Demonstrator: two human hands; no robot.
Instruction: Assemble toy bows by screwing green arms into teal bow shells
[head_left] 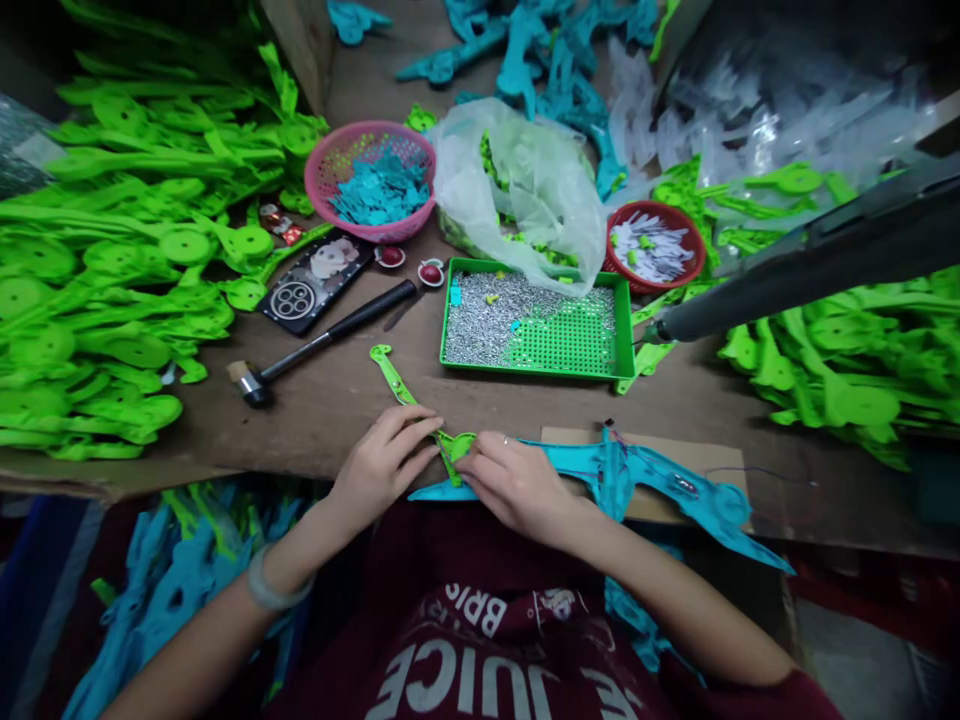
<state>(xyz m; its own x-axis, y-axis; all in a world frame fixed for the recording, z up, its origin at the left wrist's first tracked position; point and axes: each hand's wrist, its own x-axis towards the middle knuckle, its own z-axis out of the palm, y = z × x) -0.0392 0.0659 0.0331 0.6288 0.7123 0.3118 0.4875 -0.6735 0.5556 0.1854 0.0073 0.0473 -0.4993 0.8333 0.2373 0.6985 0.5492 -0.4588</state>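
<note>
Both hands at tabletop [337,410] edge: left fingers [409,430] and right fingers [480,462] pinched closed on green strip [397,385]; its long axis runs away up-left, over blue piece [622,470].

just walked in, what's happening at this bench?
A person is seated at a wooden bench, both hands on plastic parts at its near edge. The left hand and right hand pinch a green plastic piece where it meets a teal plastic piece with thin wires on it. Just beyond sit a green tray of small metal bits, a hammer and a pink basket of teal parts. Green parts are heaped on both sides.
</note>
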